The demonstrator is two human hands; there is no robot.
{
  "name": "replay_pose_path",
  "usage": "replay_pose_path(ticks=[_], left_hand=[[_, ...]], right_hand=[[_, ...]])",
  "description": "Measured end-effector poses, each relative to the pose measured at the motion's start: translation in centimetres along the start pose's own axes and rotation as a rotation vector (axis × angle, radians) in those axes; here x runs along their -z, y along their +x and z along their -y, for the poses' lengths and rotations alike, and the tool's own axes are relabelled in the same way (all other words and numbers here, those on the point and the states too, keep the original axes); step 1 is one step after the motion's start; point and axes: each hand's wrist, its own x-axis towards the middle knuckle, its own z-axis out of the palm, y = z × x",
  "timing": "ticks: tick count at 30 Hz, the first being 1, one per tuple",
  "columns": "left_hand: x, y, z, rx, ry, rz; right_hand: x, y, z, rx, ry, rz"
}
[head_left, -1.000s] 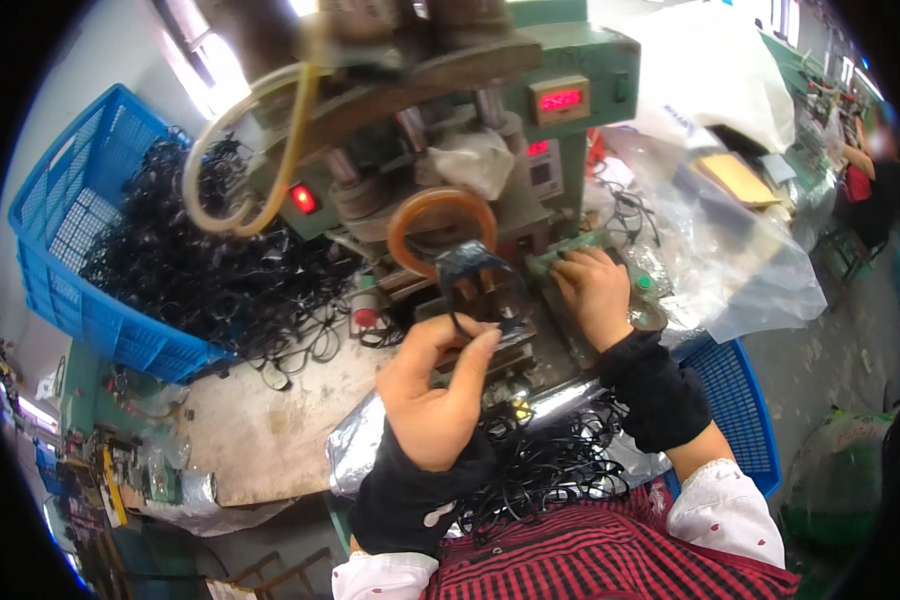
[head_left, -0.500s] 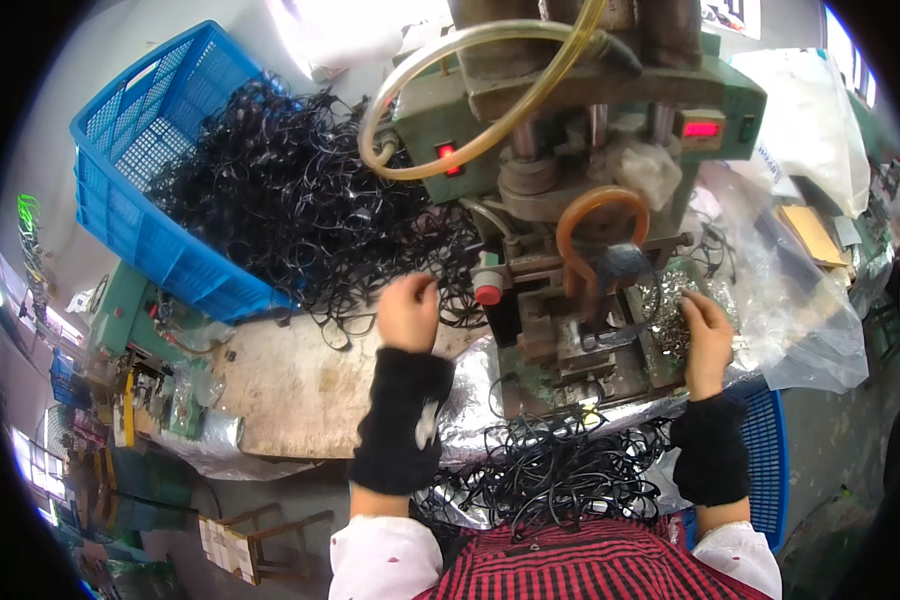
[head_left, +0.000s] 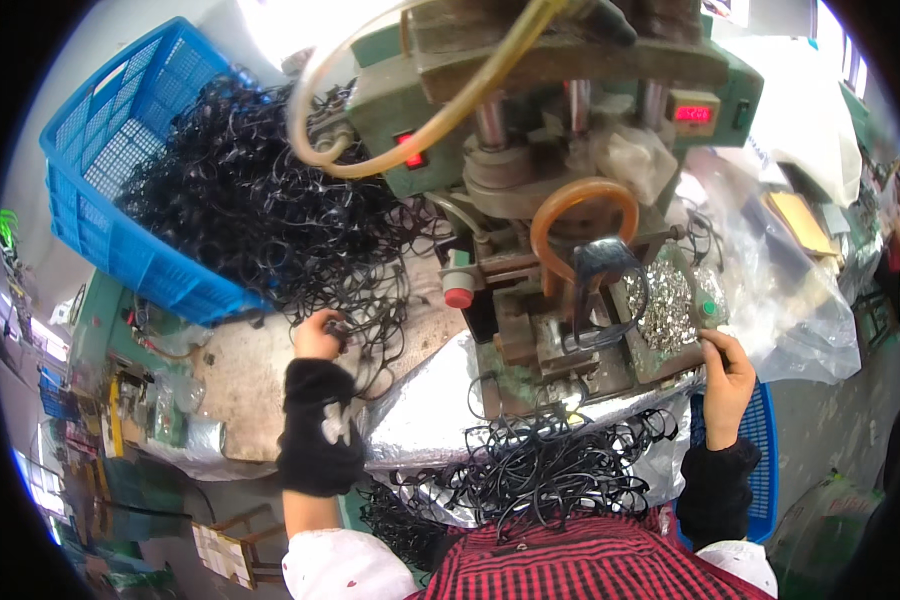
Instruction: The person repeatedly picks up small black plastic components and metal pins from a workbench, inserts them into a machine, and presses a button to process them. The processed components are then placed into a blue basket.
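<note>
My left hand (head_left: 318, 337) is closed at the near edge of a big heap of thin black cable loops (head_left: 280, 200), its fingertips curled on a black cable. My right hand (head_left: 728, 378) is beside the near right corner of a tray (head_left: 660, 368) of small shiny metal pieces (head_left: 667, 305). Its thumb and fingertips are pressed together; whatever they hold is too small to make out. Between the hands stands a green press (head_left: 570, 60). A black cable loop (head_left: 610, 340) is at its work spot, beneath an orange tube (head_left: 588, 195).
A large blue crate (head_left: 120, 190) tips its cables onto the wooden table (head_left: 245, 385). More black cables (head_left: 550, 460) lie on foil at my lap. The press has a red button (head_left: 458, 297) on its left and a green button (head_left: 709, 308) by the tray. Clear plastic bags (head_left: 800, 330) hang at right.
My left hand has moved left and slightly down to the cable heap and closed there. The right hand has drawn back from the metal pieces toward me. The view has shifted a little.
</note>
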Motion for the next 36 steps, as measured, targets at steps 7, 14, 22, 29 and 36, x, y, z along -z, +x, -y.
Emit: replay_pose_path(ticks=[7,14,22,29,36], left_hand=[[2.6,-3.9,-7.3,-0.295,-0.256,0.473],[-0.4,-5.6,-8.7,-0.369,-0.151,-0.078],[3.1,-6.3,-14.8,-0.198,-0.954,0.04],[-5.5,-9.6,-14.3,0.046,-1.26,0.272],[-2.4,-7.1,-17.8,-0.04,-0.983,0.168]], right_hand=[[-8.6,2.5,8.2,0.378,0.098,0.237],[-11.4,1.0,8.5,-0.101,0.625,0.31],[-11.4,0.6,11.0,-0.241,0.742,0.349],[-11.0,0.5,10.9,-0.1,0.609,0.375],[-10.6,0.4,9.9,0.171,0.204,0.283]])
